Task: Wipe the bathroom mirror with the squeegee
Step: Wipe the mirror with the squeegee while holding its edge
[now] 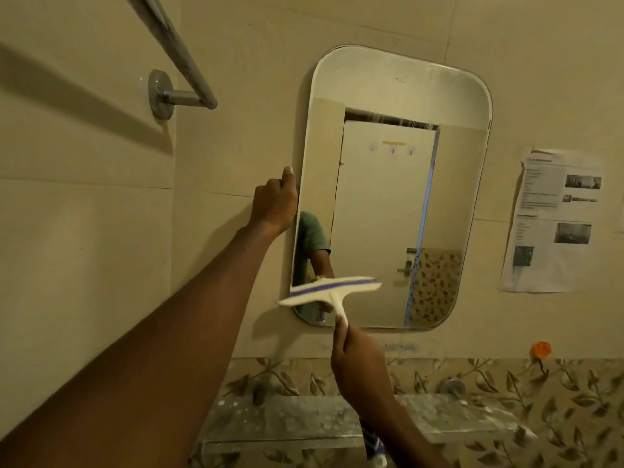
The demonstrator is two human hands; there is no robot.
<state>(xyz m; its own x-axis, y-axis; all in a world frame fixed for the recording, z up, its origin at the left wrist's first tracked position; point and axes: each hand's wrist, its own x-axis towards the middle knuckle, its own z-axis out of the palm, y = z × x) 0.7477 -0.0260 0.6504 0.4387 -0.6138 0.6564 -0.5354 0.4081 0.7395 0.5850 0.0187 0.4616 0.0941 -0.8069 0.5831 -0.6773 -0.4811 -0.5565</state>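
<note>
A rounded rectangular mirror [388, 197] hangs on the beige tiled wall. My left hand [273, 204] grips its left edge about halfway up, thumb pointing upward. My right hand [358, 369] holds the handle of a white squeegee [329, 290] with a purple stripe along its blade. The blade lies nearly level across the mirror's lower left corner and looks blurred. Whether it touches the glass I cannot tell. The mirror reflects a door and part of my arm and green sleeve.
A metal towel rail [175, 59] juts from the wall at upper left. A printed paper sheet [553, 221] hangs right of the mirror. An orange hook [540, 349] sits lower right. A dusty glass shelf [304, 423] runs below the mirror over leaf-patterned tiles.
</note>
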